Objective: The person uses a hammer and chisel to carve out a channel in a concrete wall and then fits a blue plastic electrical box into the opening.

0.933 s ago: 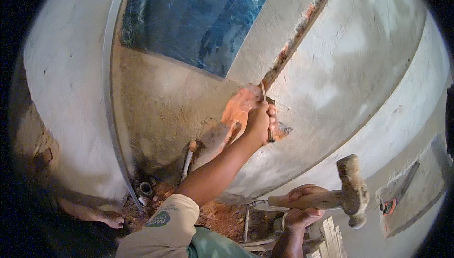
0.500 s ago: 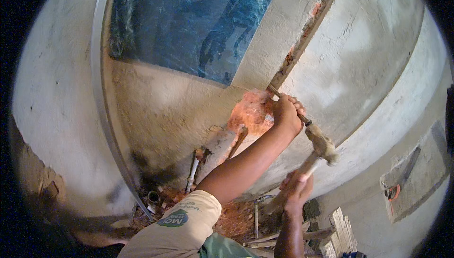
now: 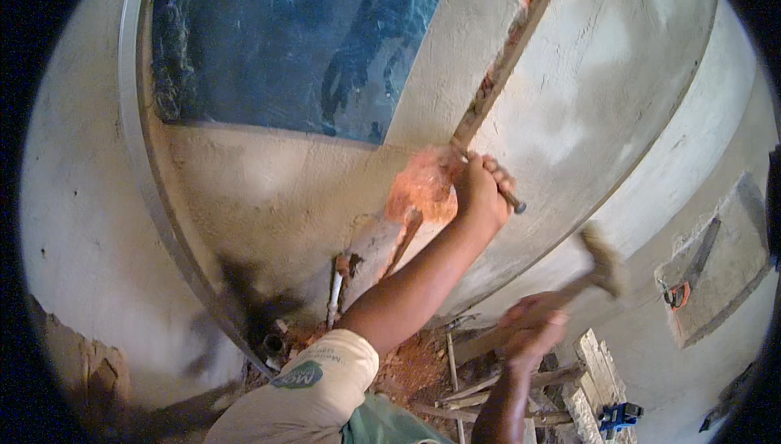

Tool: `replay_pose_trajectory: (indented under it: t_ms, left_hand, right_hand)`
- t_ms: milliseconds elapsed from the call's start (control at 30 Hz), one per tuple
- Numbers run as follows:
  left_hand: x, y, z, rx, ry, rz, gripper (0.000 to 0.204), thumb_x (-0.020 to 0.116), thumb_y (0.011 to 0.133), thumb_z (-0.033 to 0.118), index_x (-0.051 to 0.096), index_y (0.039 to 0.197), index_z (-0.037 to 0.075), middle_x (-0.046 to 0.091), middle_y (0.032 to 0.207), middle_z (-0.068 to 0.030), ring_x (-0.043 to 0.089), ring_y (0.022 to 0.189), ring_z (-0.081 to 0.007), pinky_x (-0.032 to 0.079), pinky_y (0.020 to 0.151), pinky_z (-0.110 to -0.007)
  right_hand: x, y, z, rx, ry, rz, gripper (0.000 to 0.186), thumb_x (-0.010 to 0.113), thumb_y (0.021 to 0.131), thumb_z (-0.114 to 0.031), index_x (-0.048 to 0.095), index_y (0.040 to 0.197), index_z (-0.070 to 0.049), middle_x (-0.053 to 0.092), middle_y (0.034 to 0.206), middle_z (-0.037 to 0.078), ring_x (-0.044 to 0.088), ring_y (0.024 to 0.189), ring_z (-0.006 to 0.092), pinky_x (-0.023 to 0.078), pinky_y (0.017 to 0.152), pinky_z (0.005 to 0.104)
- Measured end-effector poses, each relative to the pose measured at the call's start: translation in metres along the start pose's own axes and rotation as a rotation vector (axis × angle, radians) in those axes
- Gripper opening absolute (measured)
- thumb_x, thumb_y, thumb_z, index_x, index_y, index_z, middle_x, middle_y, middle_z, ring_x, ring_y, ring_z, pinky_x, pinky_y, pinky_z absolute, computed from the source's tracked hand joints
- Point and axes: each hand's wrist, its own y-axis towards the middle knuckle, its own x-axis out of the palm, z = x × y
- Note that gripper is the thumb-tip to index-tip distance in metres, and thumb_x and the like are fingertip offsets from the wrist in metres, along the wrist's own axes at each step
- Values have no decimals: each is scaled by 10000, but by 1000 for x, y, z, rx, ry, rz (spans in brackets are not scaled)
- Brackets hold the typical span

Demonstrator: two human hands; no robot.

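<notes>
My left hand [image 3: 482, 186] is wrapped round a metal chisel [image 3: 514, 202], whose struck end sticks out below the fist. The chisel's tip meets the lower end of a narrow groove [image 3: 496, 78] cut into the plastered wall, beside a patch of exposed reddish brick [image 3: 421, 183]. In my right hand [image 3: 533, 326] is the handle of a hammer [image 3: 602, 261]. The hammer's head is blurred by motion and stands apart from the chisel, to its lower right.
A dark blue glossy panel [image 3: 293, 45] is set in the wall at upper left. Below the brick, a white pipe [image 3: 335, 291] stands upright. Wooden boards [image 3: 598, 379] and a blue object [image 3: 621, 416] lie at lower right. An orange-handled tool [image 3: 677, 295] rests on a grey slab.
The hammer has swung away from the chisel's end, down and to the right, with my right hand. My left hand keeps its grip on the chisel. The view has shifted slightly.
</notes>
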Motion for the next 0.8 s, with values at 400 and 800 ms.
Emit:
replay_pose_trajectory:
  t_ms: [400,800]
  left_hand:
    - [-14,1,-11,58,93,-103,262,362,910,272,420,737,84,359,538,36,311,418,-79,300,379,-221]
    - [-19,-10,-7,202,213,-80,198,344,919,238,412,849,65,388,620,23,335,472,-70,296,371,-202]
  right_hand:
    - [-19,19,39,247,212,-492,511,359,845,-539,420,793,-34,449,567,47,442,450,137,367,405,274]
    - [-50,53,3,-253,359,-257,761,384,700,-738,426,852,7,477,567,88,492,464,179,433,411,283]
